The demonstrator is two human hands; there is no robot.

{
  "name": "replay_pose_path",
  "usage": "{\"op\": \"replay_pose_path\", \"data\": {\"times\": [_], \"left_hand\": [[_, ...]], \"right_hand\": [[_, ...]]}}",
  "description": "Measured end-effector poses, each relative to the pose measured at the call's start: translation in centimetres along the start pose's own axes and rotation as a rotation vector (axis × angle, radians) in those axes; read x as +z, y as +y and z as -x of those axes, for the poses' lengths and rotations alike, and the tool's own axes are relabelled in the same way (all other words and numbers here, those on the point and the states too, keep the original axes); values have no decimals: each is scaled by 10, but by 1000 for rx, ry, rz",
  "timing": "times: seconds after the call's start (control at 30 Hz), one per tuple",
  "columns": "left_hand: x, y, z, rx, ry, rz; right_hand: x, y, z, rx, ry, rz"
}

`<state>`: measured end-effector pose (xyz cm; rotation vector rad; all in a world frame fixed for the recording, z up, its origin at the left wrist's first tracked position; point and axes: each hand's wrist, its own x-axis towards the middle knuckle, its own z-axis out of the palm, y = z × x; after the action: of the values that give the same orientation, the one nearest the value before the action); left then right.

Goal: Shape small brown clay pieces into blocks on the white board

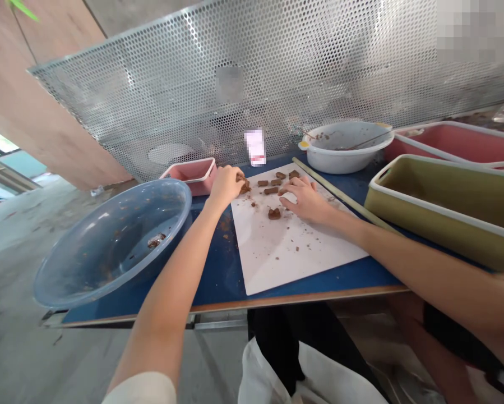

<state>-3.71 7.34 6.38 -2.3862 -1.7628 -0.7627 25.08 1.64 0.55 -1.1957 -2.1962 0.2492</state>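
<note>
At the far left corner of the white board (268, 269), my left hand (226, 185) has its fingers closed on a brown clay-like lump (245, 186). Over the board's right half, my right hand (305, 201) is spread with bent fingers. Its fingertips are close to a short brown clay-like stick (271, 191); whether they touch it I cannot tell. Several similar brown pieces lie around, among them a small stick (262, 183) and, nearer to me, a rounded lump (274, 214). Small crumbs are scattered across the board.
A large blue basin (121, 280) stands left, with a small pink tub (195, 174) behind it. On the right are a white basin (340, 163), a green tub (428, 219) and a pink tub (466, 140). A thin pole (344, 196) lies along the board. Perforated metal (171, 84) rises behind.
</note>
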Motion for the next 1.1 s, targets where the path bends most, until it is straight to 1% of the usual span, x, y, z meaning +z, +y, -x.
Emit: {"op": "replay_pose_path", "data": {"times": [0.03, 0.07, 0.13, 0.23, 0.33, 0.43, 0.53, 0.6, 0.73, 0.87, 1.1], "left_hand": [[-2, -4, -4, -28, 46, -58], [-3, -8, -5, -51, 66, -102], [2, -17, 1, -57, 53, -137], [15, -28, 19, 27, 9, -113], [25, -34, 34, 78, 45, -64], [28, -29, 36, 129, 65, -62], [29, -18, 29, 208, 10, -98], [32, -12, 25, 235, -28, -117], [38, -10, 24, 266, -50, -207], [42, -12, 26, 283, -32, -297], [45, -9, 25, 249, -44, -297]], "right_hand": [[0, 0, 0, 2, -6, 1], [0, -1, 0, 6, -11, 2], [-1, -1, 0, 12, -18, -2], [0, -2, 1, 12, -27, -15], [2, -2, 2, 9, -38, -7], [3, -2, 2, 6, -38, 0], [2, -3, 1, 8, -36, -9], [0, -4, 1, 5, -38, -17], [-1, -4, 1, 0, -32, -22], [0, -4, 1, -7, -22, -19], [2, -1, 1, -19, -2, -38]]}}
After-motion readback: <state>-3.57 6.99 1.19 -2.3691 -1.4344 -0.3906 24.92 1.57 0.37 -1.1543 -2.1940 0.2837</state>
